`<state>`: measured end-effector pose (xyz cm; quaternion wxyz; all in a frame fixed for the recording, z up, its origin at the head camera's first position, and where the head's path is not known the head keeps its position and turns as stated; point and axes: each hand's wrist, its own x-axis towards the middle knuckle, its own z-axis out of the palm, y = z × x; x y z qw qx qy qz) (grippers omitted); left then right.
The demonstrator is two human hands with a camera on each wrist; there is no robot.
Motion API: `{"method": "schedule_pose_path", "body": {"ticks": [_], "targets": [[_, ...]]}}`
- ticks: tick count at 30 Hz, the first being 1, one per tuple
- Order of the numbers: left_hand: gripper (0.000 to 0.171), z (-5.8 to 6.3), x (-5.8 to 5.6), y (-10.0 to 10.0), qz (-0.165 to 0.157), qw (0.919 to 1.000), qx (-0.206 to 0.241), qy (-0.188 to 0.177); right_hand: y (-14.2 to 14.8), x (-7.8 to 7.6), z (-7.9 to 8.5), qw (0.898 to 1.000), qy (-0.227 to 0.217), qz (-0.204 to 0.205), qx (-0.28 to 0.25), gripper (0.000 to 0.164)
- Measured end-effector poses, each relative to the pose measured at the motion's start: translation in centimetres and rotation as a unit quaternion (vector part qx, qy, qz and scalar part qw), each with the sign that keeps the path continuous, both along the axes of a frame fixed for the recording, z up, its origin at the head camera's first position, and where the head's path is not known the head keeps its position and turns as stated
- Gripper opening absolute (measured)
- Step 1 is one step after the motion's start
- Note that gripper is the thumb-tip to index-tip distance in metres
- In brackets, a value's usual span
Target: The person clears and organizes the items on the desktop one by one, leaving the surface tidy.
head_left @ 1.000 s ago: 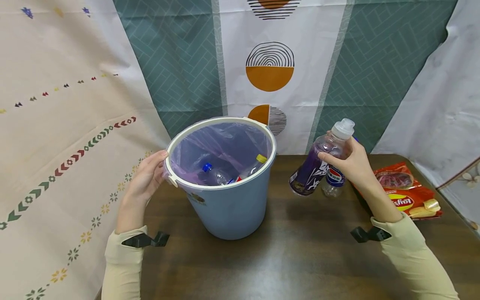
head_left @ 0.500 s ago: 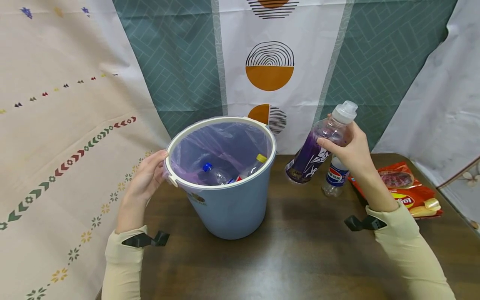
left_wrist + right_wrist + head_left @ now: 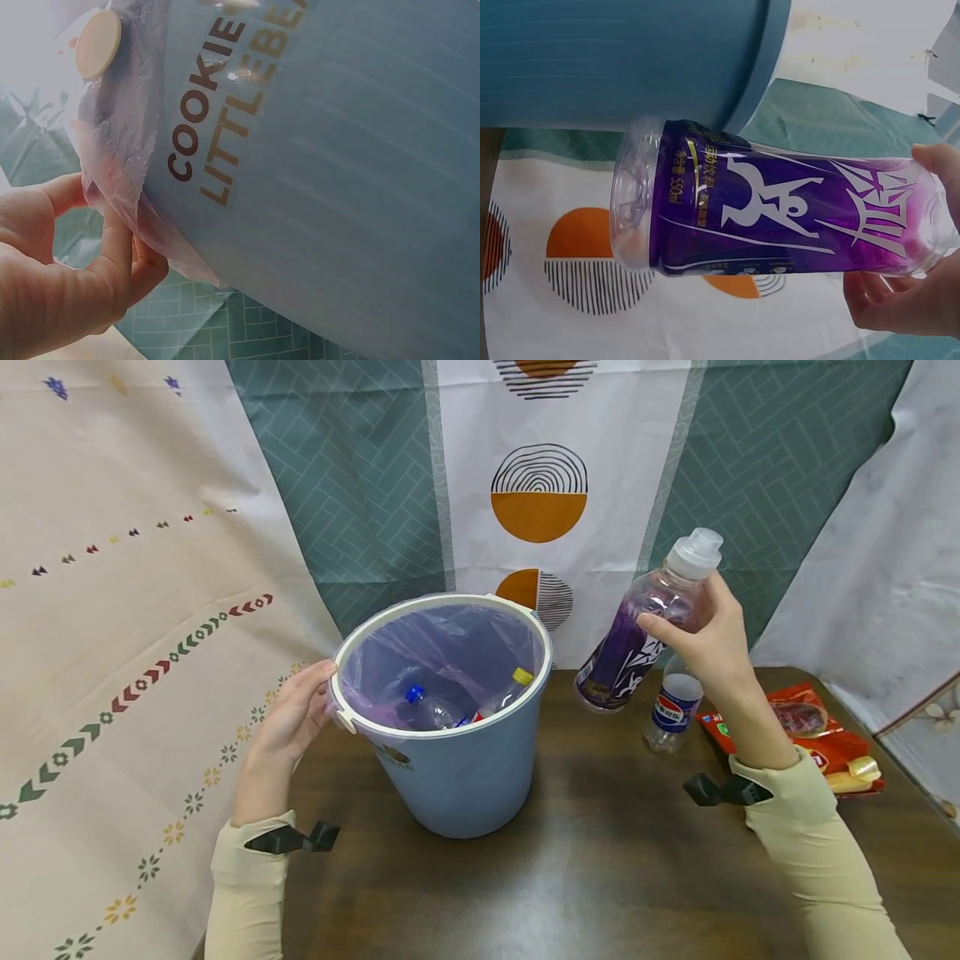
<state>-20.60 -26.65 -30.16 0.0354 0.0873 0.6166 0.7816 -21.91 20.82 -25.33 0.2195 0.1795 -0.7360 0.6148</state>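
Note:
My left hand (image 3: 296, 710) pinches the rim of a blue trash can (image 3: 472, 777) at its left side, with the thumb and fingers on the liner bag (image 3: 120, 150) folded over the edge. In my right hand (image 3: 716, 639) is a purple-labelled drink bottle (image 3: 630, 647) with a white cap. The hand grips it near the neck, and the bottle tilts with its base toward the can. Inside the can lie a blue-capped bottle (image 3: 435, 710) and a yellow-capped bottle (image 3: 510, 693), partly hidden by the rim.
A Pepsi bottle (image 3: 672, 712) stands on the brown table (image 3: 600, 860) below my right hand. Behind my right wrist lies a red Lay's chip bag (image 3: 840, 743). A patterned curtain (image 3: 390, 485) hangs behind the table.
My right hand has raised the drink bottle upward, uncovering more of the Pepsi bottle. My left hand and the trash can have stayed in place.

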Motion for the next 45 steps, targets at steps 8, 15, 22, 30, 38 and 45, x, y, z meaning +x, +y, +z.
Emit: {"method": "schedule_pose_path", "body": {"ticks": [8,15,22,30,38,45], "targets": [[0.019,0.0,0.0,0.0,-0.001,1.0000,0.000,0.002,-0.5,0.4,1.7,0.999,0.030,0.012,-0.042,0.068],[0.019,0.0,-0.1,0.0,-0.008,0.9999,0.011,0.003,-1.1,0.8,3.5,0.992,0.085,0.029,-0.090,0.068],[0.019,0.0,0.0,0.0,-0.003,0.9999,0.011,-0.001,-2.0,1.4,4.8,0.977,0.159,0.046,-0.136,0.063],[0.019,0.0,0.0,0.0,0.000,1.0000,0.006,-0.005,-3.2,2.4,6.0,0.959,0.223,0.045,-0.167,0.061],[0.019,0.0,0.1,0.0,0.003,1.0000,0.005,-0.003,-4.1,2.3,6.3,0.955,0.228,0.068,-0.179,0.064],[0.018,0.1,0.1,0.0,0.004,1.0000,-0.003,-0.002,-5.0,1.9,5.7,0.955,0.226,0.099,-0.165,0.065]]}}
